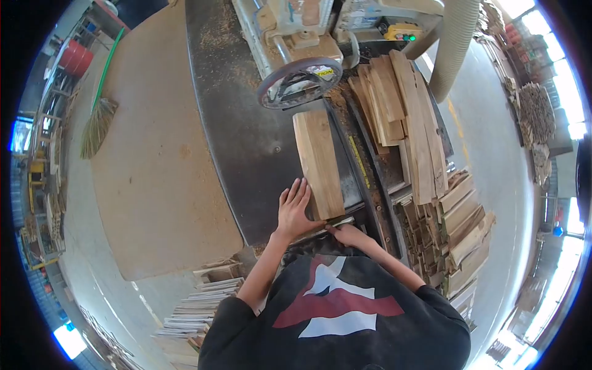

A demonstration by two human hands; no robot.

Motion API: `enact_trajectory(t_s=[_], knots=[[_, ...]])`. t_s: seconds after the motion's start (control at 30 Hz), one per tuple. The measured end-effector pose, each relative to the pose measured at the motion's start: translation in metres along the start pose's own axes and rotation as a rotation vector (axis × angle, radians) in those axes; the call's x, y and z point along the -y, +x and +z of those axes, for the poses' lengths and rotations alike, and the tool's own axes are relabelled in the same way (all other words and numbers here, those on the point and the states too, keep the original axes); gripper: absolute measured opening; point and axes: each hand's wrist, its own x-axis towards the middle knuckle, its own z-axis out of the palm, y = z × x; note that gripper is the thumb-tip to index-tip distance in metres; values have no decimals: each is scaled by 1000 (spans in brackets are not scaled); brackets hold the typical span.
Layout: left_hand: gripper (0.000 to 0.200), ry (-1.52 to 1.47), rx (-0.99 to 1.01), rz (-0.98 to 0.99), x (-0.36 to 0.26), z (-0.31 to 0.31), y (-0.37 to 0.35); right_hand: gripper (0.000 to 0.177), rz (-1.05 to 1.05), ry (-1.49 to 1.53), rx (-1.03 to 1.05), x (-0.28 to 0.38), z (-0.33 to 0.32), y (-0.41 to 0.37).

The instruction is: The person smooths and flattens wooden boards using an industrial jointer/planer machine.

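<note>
A wooden board lies lengthwise on the dark machine table, its far end just short of the saw's handwheel. My left hand rests against the board's near left side, fingers stretched out and thumb reaching along the near end. Close to the board's near right corner, my right hand is closed with its fingers curled, beside a pale narrow edge at the table's front. Whatever my right fingers hold is hidden. A dark fence rail runs along the board's right side.
Several boards lie stacked right of the rail, with more wood pieces piled below them. A brown panel adjoins the table on the left, with a broom at its edge. Thin strips stand stacked at lower left. A hose hangs upper right.
</note>
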Motion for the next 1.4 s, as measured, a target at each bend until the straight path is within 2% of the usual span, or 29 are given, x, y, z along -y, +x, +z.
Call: enact_trajectory(t_s=[0.03, 0.07, 0.13, 0.17, 0.2, 0.27, 0.47, 0.57, 0.9, 1.0, 1.07, 1.1, 1.17, 1.2, 1.27, 1.33, 1.4], knots=[[110, 5, -5, 12, -1, 6, 12, 42, 24, 245, 35, -1, 1, -2], [109, 10, -10, 22, -3, 12, 23, 42, 24, 251, 31, -3, -1, -2], [107, -11, -41, 28, -8, 24, 43, 36, -86, 596, -14, 8, -15, -8], [108, -5, -56, 16, -9, 29, 54, 28, -94, 718, -84, 18, -22, -10], [109, 1, -71, 4, -9, 34, 65, 28, -98, 729, -90, 27, -31, -12], [105, 11, -125, 27, -8, 33, 84, 34, -178, 950, -209, 44, -48, -12], [103, 48, -208, 40, 18, 26, 120, 51, -167, 964, -328, 83, -76, 36], [103, 84, -199, 26, 28, 19, 137, 50, -141, 992, -380, 104, -91, 52], [105, 41, -272, 4, 61, 0, 184, 41, -219, 1148, -366, 157, -118, 89], [97, 57, -281, 10, 66, 2, 185, 40, -237, 1148, -438, 163, -117, 93], [83, -1, -349, -15, 65, 6, 182, 39, -245, 1176, -449, 164, -119, 94], [83, -4, -357, -10, 66, 8, 185, 39, -253, 1172, -456, 168, -125, 98], [65, -57, -425, -76, 66, 12, 185, 38, -259, 1212, -439, 174, -126, 103], [65, -58, -413, -80, 66, 20, 182, 38, -247, 1218, -437, 175, -123, 105], [51, -87, -590, -157, 67, 37, 185, 39, -283, 1210, -455, 191, -134, 113], [43, -113, -633, -165, 64, 34, 188, 41, -292, 1236, -465, 202, -141, 126], [36, -144, -675, -174, 63, 31, 184, 43, -301, 1131, -550, 212, -146, 144]])
